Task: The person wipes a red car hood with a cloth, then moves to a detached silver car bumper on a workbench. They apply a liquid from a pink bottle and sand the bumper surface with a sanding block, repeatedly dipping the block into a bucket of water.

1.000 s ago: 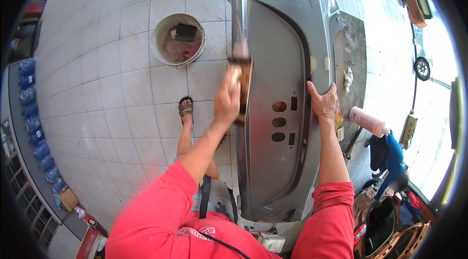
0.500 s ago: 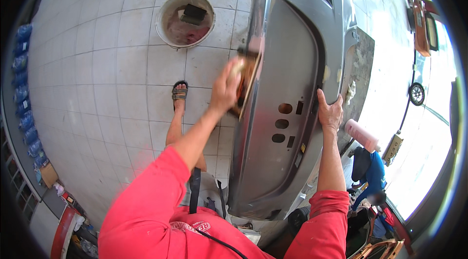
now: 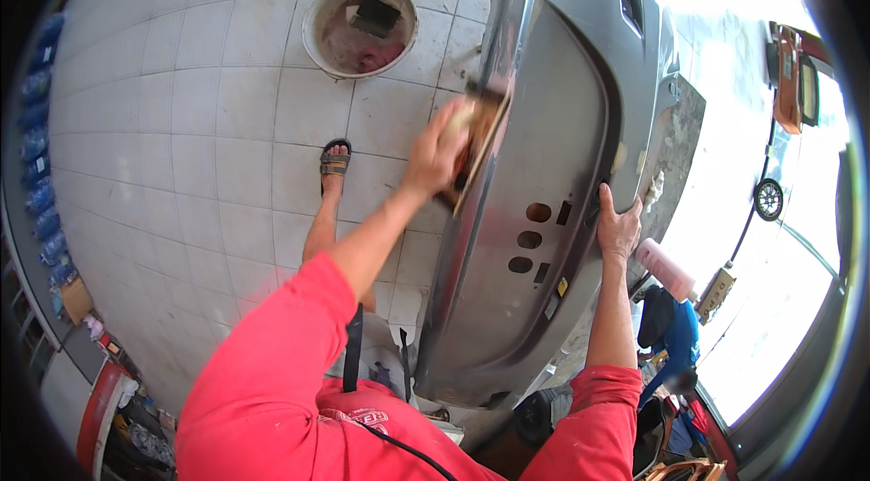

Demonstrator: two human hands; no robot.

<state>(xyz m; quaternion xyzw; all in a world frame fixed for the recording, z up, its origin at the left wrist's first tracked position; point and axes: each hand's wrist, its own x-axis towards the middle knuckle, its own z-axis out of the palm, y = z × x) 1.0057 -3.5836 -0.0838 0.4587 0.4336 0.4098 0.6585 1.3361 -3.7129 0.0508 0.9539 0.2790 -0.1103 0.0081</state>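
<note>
A large grey car body panel point(image 3: 553, 146), with several cut-out holes and a recessed middle, stretches from the top of the view down to my waist. Along its left edge, which has a pinkish patch, my left hand point(image 3: 444, 146) is wrapped round a brown, board-like sanding block point(image 3: 480, 150). The block's flat face lies against that edge; hand and block are smeared by motion. My right hand point(image 3: 620, 223) grips the panel's right edge, thumb on the upper side and fingers partly hidden at the rim.
A round bucket point(image 3: 309, 42) with murky water, a dark block and a reddish cloth stands on the tiled floor. Beside my right hand lies a pink bottle point(image 3: 666, 269). A person in blue point(image 3: 675, 336) is at lower right. Blue bottle packs point(image 3: 38, 164) line the left wall.
The whole view has shifted slightly, with bucket and panel farther right in the picture. My left hand still has the sanding block on the panel's edge; the right hand keeps its grip.
</note>
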